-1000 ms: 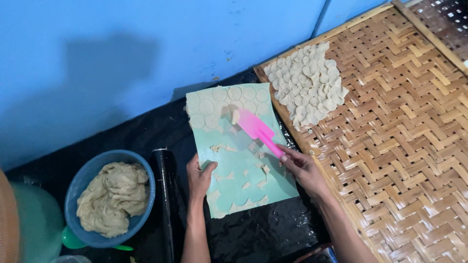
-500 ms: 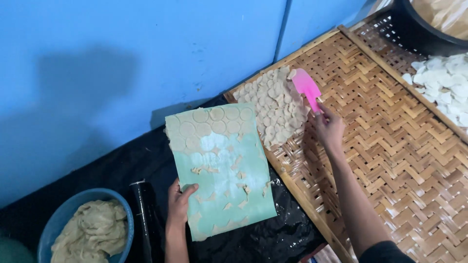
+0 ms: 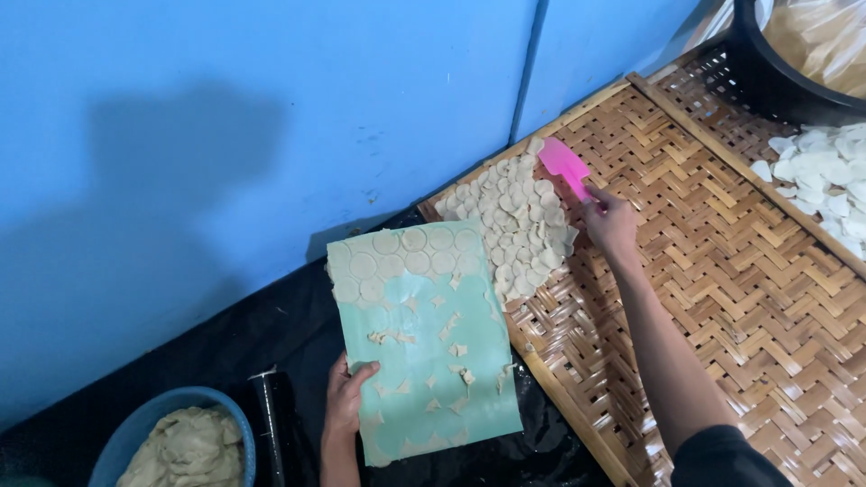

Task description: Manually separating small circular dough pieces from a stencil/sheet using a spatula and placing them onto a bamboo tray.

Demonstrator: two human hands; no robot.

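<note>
My right hand is closed around the handle of the pink plastic scraper, its blade over the pile of pale dough discs on the woven bamboo tray. My left hand pinches the edge of the pale green flexible mat. I judge most discs moved; two rows and scraps remain on the mat.

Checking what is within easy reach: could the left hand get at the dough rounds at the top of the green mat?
Probably yes. The left hand grips the green mat's lower edge, and the dough rounds lie at its far end. Only small scraps lie between, but the hand would have to let go first.
</note>
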